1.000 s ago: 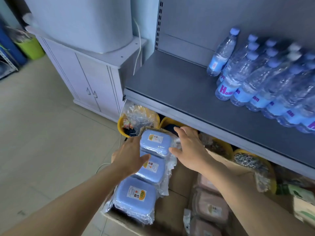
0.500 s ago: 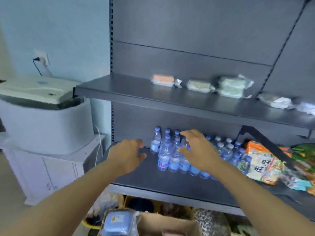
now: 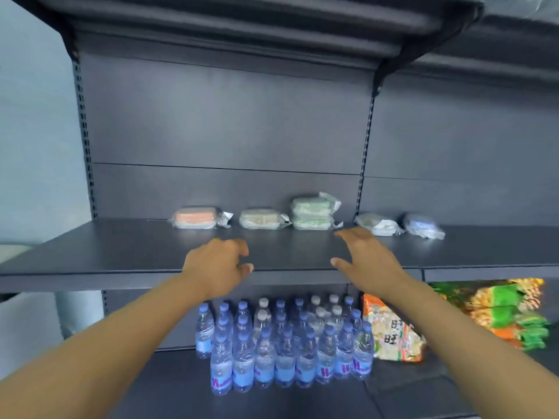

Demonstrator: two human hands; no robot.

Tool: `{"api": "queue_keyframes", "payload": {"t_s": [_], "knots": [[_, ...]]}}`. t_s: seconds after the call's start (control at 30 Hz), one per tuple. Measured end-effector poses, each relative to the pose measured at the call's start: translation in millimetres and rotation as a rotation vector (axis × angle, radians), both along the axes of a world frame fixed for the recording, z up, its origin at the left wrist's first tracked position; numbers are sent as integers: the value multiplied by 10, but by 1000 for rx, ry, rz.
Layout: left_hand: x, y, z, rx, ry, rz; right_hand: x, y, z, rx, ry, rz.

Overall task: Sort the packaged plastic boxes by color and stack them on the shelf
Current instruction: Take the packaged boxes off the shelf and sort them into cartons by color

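Observation:
Packaged plastic boxes lie in a row at the back of the grey middle shelf (image 3: 121, 252): an orange box (image 3: 195, 217), a pale beige box (image 3: 260, 220), a stack of two green boxes (image 3: 311, 213), a whitish box (image 3: 376, 224) and a blue box (image 3: 422, 225). My left hand (image 3: 216, 267) and my right hand (image 3: 367, 258) hover in front of that shelf's front edge, about a box width apart. Both hold nothing, with fingers loosely spread. Neither hand touches a box.
On the lower shelf stand several water bottles (image 3: 281, 343) with blue caps, and snack bags (image 3: 390, 331) lie to their right, with green and orange bags (image 3: 508, 313) further right. Another shelf (image 3: 242, 22) hangs overhead. A pale wall is at the left.
The view has swung up from the carton of blue boxes on the floor to the middle shelf. Both hands let go of the blue boxes and rose, holding nothing, to shelf height.

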State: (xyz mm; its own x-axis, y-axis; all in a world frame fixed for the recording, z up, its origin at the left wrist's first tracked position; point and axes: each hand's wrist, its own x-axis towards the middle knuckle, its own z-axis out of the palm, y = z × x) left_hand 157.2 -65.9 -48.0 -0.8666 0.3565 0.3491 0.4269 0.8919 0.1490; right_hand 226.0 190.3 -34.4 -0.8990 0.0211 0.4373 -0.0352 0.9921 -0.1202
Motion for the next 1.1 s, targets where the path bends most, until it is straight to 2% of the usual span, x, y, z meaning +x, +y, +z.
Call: {"api": "queue_keyframes", "payload": {"t_s": [0.13, 0.33, 0.67, 0.93, 1.1], "knots": [[-384, 618, 123, 8, 30, -28, -471, 504, 80, -2, 1, -3], [-1137, 1400, 195, 3, 46, 43, -1573, 1238, 159, 2, -28, 92], [-2228, 1806, 140, -77, 31, 183, -3285, 1548, 242, 87, -107, 233], [-2780, 1998, 61, -73, 30, 165, -3911, 1625, 170, 86, -256, 235], [-2947, 2083, -5, -42, 12, 163, -3926, 1695, 177, 119, -214, 227]]}}
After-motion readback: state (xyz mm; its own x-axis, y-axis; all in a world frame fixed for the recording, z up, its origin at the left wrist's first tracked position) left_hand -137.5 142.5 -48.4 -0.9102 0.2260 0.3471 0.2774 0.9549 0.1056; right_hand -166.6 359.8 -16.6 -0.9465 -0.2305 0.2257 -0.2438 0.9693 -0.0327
